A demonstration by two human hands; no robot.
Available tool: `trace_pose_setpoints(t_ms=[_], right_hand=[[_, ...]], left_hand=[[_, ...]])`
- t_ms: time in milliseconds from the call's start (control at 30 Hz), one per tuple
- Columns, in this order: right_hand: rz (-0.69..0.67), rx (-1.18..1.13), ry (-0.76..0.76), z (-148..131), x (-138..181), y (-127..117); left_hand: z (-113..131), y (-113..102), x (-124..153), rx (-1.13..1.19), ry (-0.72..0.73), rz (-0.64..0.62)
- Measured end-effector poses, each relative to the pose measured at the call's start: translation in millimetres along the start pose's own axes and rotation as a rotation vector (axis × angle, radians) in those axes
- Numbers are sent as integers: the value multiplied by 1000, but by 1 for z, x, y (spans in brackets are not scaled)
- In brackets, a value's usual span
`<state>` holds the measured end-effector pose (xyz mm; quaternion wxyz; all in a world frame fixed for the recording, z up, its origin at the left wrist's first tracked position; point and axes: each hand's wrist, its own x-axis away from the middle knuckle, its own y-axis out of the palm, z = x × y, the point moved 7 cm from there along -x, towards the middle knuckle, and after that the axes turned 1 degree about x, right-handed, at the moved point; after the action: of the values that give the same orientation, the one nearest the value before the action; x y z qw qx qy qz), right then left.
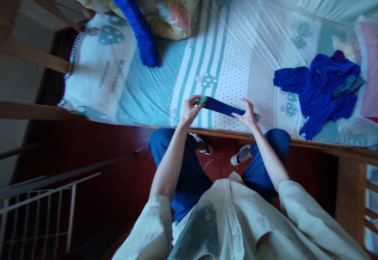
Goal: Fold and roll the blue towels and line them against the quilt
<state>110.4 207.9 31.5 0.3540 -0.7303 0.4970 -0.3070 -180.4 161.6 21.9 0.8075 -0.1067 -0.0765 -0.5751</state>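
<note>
A dark blue sock (222, 107) with a green toe lies stretched out on the bed's near edge. My left hand (190, 109) pinches its green end, fingers closed on it. My right hand (247, 114) rests flat on the sock's other end, fingers spread. Both hands are over the striped, mushroom-print bed sheet (230, 47).
A pile of blue clothes (320, 89) lies on the bed to the right. A folded blue garment (136, 20) leans on a floral quilt (165, 4) at the far left. The wooden bed rail (319, 144) runs in front of my knees. A white rack (38, 209) stands low left.
</note>
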Motion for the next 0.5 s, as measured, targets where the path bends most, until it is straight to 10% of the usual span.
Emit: trace_pose_setpoints(t_ms=[233,500], right_hand=[[-386,-211,-316,-132,-44,29],[-417,-414,-315,-183,-60,-4]], left_hand=[[36,5,24,21,137,-102],[95,-9,27,46,322,-103]])
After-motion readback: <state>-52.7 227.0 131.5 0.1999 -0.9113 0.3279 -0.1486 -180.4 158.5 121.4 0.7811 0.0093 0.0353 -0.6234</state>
